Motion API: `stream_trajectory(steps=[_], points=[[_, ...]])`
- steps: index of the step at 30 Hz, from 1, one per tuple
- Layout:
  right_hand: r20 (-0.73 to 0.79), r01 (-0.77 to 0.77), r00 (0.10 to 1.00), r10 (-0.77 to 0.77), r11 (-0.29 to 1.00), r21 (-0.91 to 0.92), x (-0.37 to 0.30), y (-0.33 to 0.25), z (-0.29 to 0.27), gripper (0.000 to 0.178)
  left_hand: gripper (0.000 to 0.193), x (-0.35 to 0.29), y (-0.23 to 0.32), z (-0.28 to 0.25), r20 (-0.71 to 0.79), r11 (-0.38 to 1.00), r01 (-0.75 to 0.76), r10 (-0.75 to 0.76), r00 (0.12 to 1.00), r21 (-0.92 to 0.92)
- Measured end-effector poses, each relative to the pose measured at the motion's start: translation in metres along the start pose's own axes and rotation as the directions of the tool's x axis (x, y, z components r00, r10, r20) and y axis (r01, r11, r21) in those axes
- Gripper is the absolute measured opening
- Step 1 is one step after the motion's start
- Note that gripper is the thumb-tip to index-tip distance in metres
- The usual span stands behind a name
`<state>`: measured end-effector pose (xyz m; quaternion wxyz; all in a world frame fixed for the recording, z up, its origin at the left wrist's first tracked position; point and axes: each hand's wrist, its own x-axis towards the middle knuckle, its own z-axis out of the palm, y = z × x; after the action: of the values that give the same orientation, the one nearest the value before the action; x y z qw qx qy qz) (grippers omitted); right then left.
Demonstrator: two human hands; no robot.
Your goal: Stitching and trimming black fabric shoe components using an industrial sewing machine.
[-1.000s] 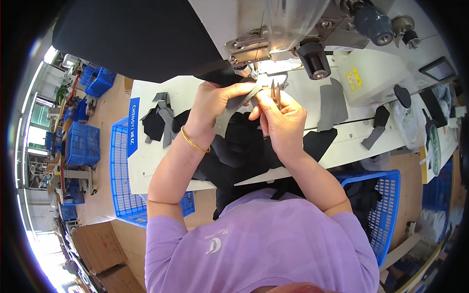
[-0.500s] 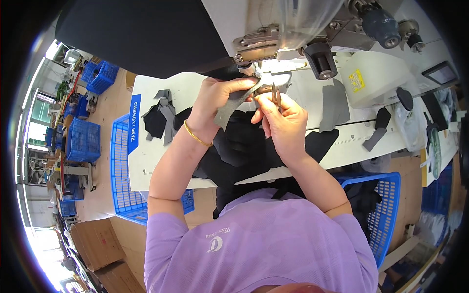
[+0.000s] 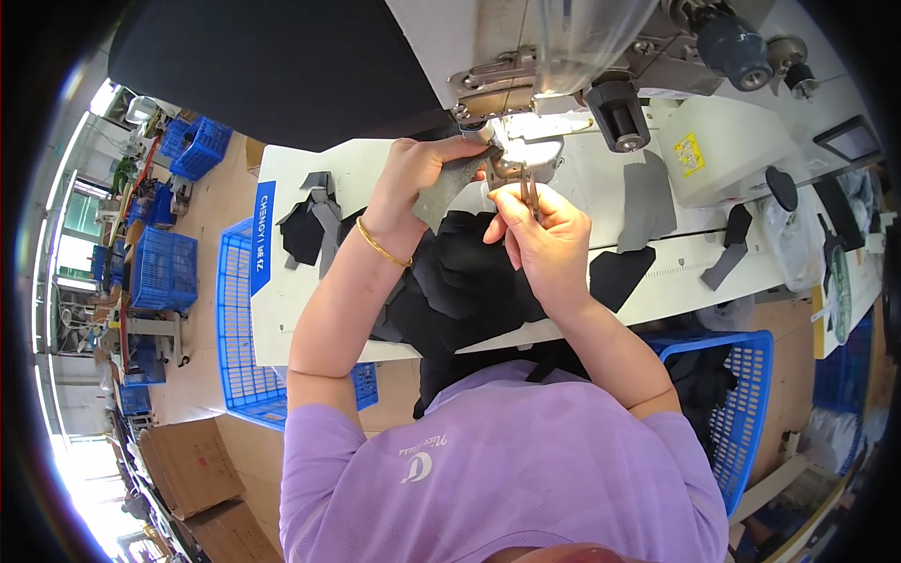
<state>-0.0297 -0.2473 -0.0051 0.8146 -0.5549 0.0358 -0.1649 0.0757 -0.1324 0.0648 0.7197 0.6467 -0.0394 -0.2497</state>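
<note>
And here we are at the sewing machine (image 3: 723, 178), its lamp blazing over the stitching area, both bare hands close up to it. The left hand (image 3: 411, 180) grips a piece of grey cloth (image 3: 443, 194), thumb and forefinger reaching along its upper edge right beside the lit needle area, the rest of the piece hanging down by the palm. A gold bangle (image 3: 380, 246) circles that wrist. Over on the other side, the right hand (image 3: 546, 233) is closed around small thread snips (image 3: 531, 194), blades pointing up toward the machine, slightly parted, just short of the metal plate; whether those fingertips pinch anything else, I can't tell. Below and between the hands lies a heap of black fabric (image 3: 465, 272), bunched on the white worktable (image 3: 286, 305) and spilling to its front edge. A loose grey panel (image 3: 648, 199) lies flat to the right, a tangle of black and grey scraps (image 3: 310, 228) to the left. Dark cloth fills the blue plastic basket (image 3: 754, 413) by the person's right elbow.
</note>
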Motion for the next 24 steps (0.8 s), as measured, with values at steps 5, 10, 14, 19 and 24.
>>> stream_trajectory(steps=[5, 10, 14, 19, 24], points=[[0.002, -0.011, 1.0, 0.011, 1.0, -0.007, -0.002, -0.001, 0.0, 0.014, 0.012, 0.006, -0.007, -0.002, 0.006, 0.999, -0.016, 0.016, 1.0, -0.049], [0.007, -0.01, 1.0, 0.01, 1.0, -0.006, -0.005, 0.003, -0.001, 0.013, 0.017, 0.004, -0.011, -0.002, 0.027, 0.996, -0.047, 0.049, 0.998, -0.079], [0.004, -0.021, 1.0, 0.021, 1.0, -0.023, -0.007, 0.005, -0.004, 0.013, 0.019, 0.006, -0.012, -0.002, 0.031, 0.995, -0.02, 0.023, 0.999, -0.103], [-0.01, -0.02, 1.0, 0.019, 0.999, -0.047, -0.008, 0.008, -0.019, 0.013, 0.018, 0.01, -0.014, -0.008, 0.073, 0.995, 0.011, -0.004, 0.997, -0.094], [0.018, -0.033, 0.999, 0.034, 0.998, -0.046, -0.006, 0.009, -0.021, 0.017, 0.014, 0.027, -0.032, -0.015, 0.073, 0.958, -0.06, 0.083, 0.994, -0.282]])
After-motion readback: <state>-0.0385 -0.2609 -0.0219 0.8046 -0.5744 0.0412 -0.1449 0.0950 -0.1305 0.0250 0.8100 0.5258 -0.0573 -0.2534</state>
